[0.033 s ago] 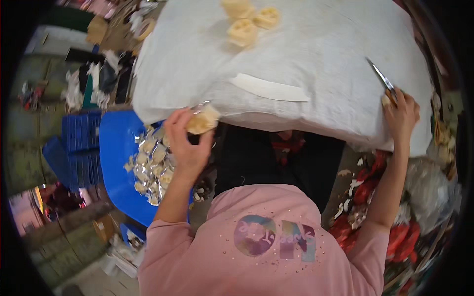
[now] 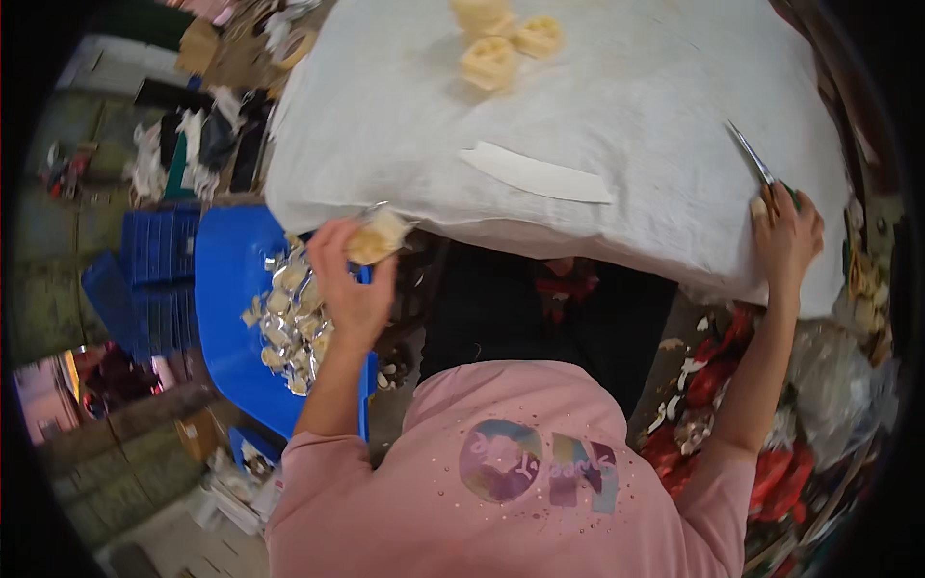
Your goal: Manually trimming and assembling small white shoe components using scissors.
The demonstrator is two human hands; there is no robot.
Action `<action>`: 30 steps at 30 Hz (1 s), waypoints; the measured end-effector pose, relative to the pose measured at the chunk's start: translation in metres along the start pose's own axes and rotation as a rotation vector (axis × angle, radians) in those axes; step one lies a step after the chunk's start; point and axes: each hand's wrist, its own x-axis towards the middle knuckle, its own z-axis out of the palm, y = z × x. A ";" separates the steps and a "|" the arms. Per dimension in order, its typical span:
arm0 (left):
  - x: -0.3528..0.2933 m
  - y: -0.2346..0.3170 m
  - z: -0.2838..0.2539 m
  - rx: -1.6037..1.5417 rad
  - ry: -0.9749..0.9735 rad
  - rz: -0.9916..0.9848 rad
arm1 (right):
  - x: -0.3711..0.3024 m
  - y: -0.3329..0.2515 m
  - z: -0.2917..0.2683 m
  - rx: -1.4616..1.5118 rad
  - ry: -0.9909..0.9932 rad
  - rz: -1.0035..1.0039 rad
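At the near left edge of the white-covered surface (image 2: 655, 135), the left hand (image 2: 349, 294) has its grip closed around a blurred pale yellow piece (image 2: 370, 243); over the surface's right side, the right hand (image 2: 786, 239) encloses a pointed metal blade (image 2: 748, 152), handle (image 2: 794, 197) mostly hidden.

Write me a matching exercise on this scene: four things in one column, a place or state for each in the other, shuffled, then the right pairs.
Things
1. left hand
2. white strip
3. right hand
4. blue tub

Places and states
A. grips a pointed metal tool
B. contains a heap of small pale pieces
C. holds up a pale yellow piece
D. lies on the white cloth, touched by neither hand

Right pairs: 1-C, 2-D, 3-A, 4-B
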 end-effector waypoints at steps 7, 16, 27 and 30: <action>-0.099 -0.103 -0.090 0.534 0.121 -0.574 | -0.008 -0.086 -0.037 0.761 0.083 -0.429; -0.036 -0.042 -0.036 0.134 0.116 -0.324 | -0.032 -0.199 -0.077 1.044 -0.008 -0.727; 0.016 0.033 0.022 -0.514 -0.122 -0.073 | -0.038 -0.211 -0.081 0.703 -0.003 -0.888; 0.021 0.042 0.029 -0.599 -0.163 -0.049 | -0.034 -0.206 -0.072 0.820 -0.068 -0.819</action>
